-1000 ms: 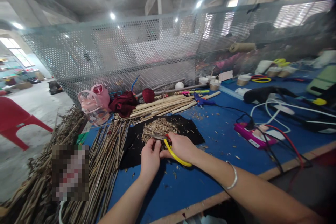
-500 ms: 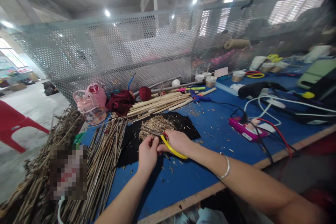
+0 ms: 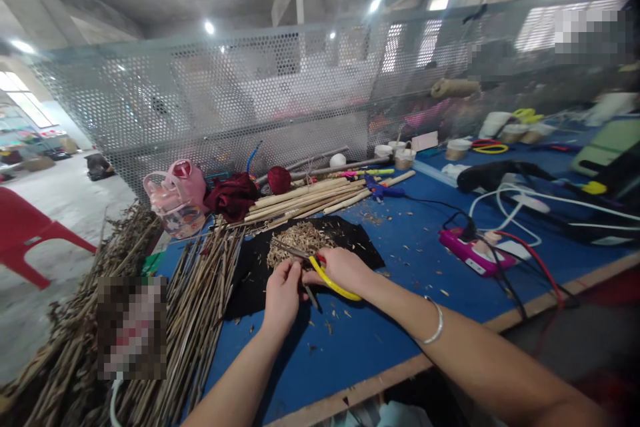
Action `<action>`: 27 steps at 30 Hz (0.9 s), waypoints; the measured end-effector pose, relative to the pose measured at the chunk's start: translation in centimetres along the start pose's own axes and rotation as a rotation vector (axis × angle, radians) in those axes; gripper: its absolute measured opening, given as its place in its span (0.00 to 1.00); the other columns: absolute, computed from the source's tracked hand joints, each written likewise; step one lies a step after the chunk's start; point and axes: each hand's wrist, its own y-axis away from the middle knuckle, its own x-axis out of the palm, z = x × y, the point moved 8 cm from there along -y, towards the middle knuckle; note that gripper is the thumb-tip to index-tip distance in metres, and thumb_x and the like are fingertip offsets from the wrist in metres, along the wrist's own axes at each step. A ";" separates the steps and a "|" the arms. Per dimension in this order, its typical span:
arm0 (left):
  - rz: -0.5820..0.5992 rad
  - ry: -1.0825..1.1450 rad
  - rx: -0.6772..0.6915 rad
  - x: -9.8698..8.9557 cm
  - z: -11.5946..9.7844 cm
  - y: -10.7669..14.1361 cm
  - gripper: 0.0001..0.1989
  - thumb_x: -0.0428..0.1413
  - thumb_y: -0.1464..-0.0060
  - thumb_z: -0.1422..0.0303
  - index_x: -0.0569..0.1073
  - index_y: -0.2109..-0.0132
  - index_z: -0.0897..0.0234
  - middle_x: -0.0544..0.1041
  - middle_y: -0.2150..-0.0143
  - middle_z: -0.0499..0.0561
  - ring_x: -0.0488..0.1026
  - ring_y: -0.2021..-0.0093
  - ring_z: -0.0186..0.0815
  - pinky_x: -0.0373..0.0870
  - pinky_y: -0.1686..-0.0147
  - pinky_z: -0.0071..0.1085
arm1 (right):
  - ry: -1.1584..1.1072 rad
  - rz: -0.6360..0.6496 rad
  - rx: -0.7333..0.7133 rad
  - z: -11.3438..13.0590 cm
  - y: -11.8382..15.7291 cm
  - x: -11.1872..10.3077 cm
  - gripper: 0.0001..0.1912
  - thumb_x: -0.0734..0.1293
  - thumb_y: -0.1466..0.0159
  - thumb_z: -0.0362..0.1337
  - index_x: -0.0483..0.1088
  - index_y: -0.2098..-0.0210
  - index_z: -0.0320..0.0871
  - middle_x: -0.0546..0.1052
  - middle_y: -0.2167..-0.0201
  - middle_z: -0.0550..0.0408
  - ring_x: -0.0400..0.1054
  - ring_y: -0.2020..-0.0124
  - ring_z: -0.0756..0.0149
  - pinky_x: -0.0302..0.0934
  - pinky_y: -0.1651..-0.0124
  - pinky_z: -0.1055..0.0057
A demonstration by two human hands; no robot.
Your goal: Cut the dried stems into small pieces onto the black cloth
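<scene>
Near the frame's centre, the right hand gripped yellow-handled scissors by a pile of dry clippings, while the left hand curled beside them, its hold unclear.

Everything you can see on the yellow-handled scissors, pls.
The yellow-handled scissors have slim grey, metallic-looking blades and a smooth, curved yellow handle, with a little red near the blade end. The right hand grips them, hiding part of the handle. The blades point leftward and forward over the pile of beige chips; whether they're fully closed is unclear.
</scene>
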 end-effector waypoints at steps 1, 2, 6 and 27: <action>-0.005 0.005 -0.010 0.0 0.0 0.1 0.20 0.53 0.53 0.55 0.68 0.59 0.67 0.66 0.79 0.44 0.63 0.81 0.28 0.61 0.86 0.21 | 0.010 -0.014 0.000 0.1 0.0 -0.3 0.31 0.59 0.50 0.65 0.70 0.68 0.43 0.76 0.70 0.47 0.71 0.68 0.57 0.54 0.71 0.72; -0.007 0.009 -0.017 0.0 0.0 0.1 0.20 0.51 0.52 0.54 0.67 0.58 0.66 0.66 0.80 0.44 0.64 0.82 0.28 0.59 0.87 0.21 | 0.017 -0.025 0.000 0.2 0.1 -0.5 0.31 0.59 0.50 0.65 0.70 0.69 0.43 0.76 0.71 0.47 0.71 0.68 0.57 0.54 0.71 0.72; 0.008 -0.018 -0.005 0.0 -0.1 0.2 0.20 0.47 0.48 0.53 0.65 0.58 0.66 0.65 0.84 0.42 0.58 0.87 0.26 0.53 0.90 0.19 | -0.002 -0.037 -0.008 0.4 0.2 -1.0 0.30 0.60 0.50 0.64 0.71 0.71 0.42 0.76 0.71 0.47 0.71 0.69 0.59 0.54 0.71 0.73; 0.000 0.014 0.015 -0.1 -0.1 0.2 0.18 0.55 0.54 0.54 0.67 0.66 0.66 0.73 0.75 0.48 0.64 0.84 0.26 0.60 0.88 0.21 | -0.143 -0.153 -0.153 1.2 1.1 -1.9 0.36 0.71 0.60 0.58 0.63 0.60 0.40 0.68 0.64 0.49 0.64 0.61 0.58 0.55 0.62 0.67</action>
